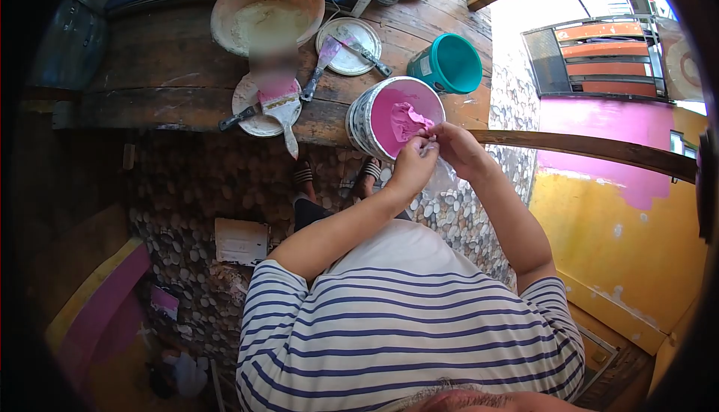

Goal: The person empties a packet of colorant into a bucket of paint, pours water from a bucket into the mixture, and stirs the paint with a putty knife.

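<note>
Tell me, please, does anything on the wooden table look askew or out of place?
Yes, slightly: the brush lies across a smeared lid, and its handle tip seems to stick out past the front edge of the table. A bump there might knock it down.

Near the worktop's (176,108) front: two hands (416,163), one plastic bag (442,177), two buckets (362,120), two round lids (364,31), one paintbrush (282,109) and, given overlaps, probably three scrapers (320,70). Behind: one basin (225,16). Below: two sandals (303,175).
</note>
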Demonstrator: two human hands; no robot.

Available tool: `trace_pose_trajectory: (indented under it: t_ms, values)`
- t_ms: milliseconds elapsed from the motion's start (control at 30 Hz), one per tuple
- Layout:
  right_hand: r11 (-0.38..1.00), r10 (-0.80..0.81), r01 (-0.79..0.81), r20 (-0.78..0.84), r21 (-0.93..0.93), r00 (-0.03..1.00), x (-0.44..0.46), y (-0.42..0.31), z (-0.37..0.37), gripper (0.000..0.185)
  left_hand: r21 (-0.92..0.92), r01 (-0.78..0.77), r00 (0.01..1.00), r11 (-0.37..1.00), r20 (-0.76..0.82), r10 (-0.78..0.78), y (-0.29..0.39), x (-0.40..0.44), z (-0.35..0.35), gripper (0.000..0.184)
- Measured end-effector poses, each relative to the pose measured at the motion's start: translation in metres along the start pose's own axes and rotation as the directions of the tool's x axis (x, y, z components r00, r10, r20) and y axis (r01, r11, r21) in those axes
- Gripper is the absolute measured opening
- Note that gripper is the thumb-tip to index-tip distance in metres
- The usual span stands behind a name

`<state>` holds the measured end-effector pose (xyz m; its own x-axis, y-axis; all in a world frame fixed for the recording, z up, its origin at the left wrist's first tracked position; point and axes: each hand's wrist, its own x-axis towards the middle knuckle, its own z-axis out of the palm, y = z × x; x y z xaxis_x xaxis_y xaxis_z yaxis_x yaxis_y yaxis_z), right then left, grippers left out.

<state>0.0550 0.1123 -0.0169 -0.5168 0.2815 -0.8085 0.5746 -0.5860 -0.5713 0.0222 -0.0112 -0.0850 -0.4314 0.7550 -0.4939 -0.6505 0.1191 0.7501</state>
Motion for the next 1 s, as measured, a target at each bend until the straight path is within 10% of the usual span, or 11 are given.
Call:
trace_pose_trajectory:
  t_ms: [67,267,1000]
  values:
    - [0.998,0.035,-0.036,0.013,0.054,0.999,0.007,0.005,-0.005,0.020,0.337,-0.312,0.945,0.888,0.009,0.328,0.003,-0.003,-0.004,0.034]
    - [0.998,0.066,-0.067,-0.060,-0.017,0.996,0.011,0.009,0.000,0.017,0.686,-0.318,0.942,0.654,0.151,0.299,0.018,-0.016,-0.011,0.030]
    - [0.930,0.162,-0.141,-0.034,0.339,0.986,0.035,0.024,0.016,0.012,0.789,-0.365,0.922,0.495,0.234,0.307,0.024,-0.041,-0.014,0.024]
